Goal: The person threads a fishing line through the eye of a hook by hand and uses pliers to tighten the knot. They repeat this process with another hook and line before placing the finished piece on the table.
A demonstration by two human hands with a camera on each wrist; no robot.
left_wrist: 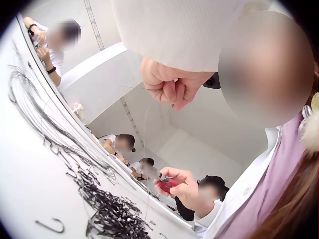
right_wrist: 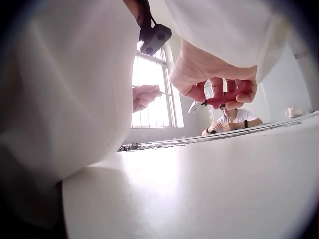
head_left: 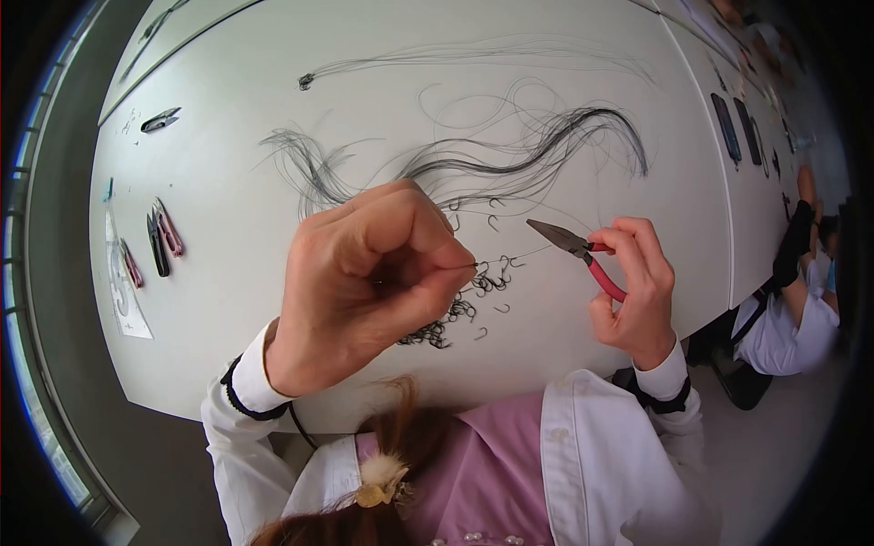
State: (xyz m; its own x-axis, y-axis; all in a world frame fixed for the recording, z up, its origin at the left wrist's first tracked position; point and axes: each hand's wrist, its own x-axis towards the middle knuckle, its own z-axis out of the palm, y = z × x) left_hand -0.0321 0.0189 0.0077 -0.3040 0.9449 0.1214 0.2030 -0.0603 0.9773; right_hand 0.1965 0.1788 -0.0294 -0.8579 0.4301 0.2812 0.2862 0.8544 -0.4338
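My left hand [head_left: 460, 266] hovers over the white table [head_left: 228, 182] with fingers curled, pinching a small black hook [head_left: 475, 266] between thumb and forefinger. A pile of similar small black hooks [head_left: 455, 305] lies just beneath it, seen close in the left wrist view as hooks [left_wrist: 109, 211]. My right hand [head_left: 628, 264] grips red-handled pliers [head_left: 583, 253], whose tip points left towards the pinched hook, a short gap away. The right wrist view shows the right hand [right_wrist: 219, 84] wrapped round the red handles [right_wrist: 227, 98] and the left hand [right_wrist: 144, 97] beyond. Long black hair strands [head_left: 537, 150] lie behind the hooks.
Pink and black hair clips [head_left: 162, 238] and a paper sheet [head_left: 123, 296] lie at the table's left edge, with a black clip [head_left: 159, 119] farther back. A small hair bundle [head_left: 306, 82] is at the far side. Another person [head_left: 801, 309] sits at the right, near dark tools [head_left: 737, 127].
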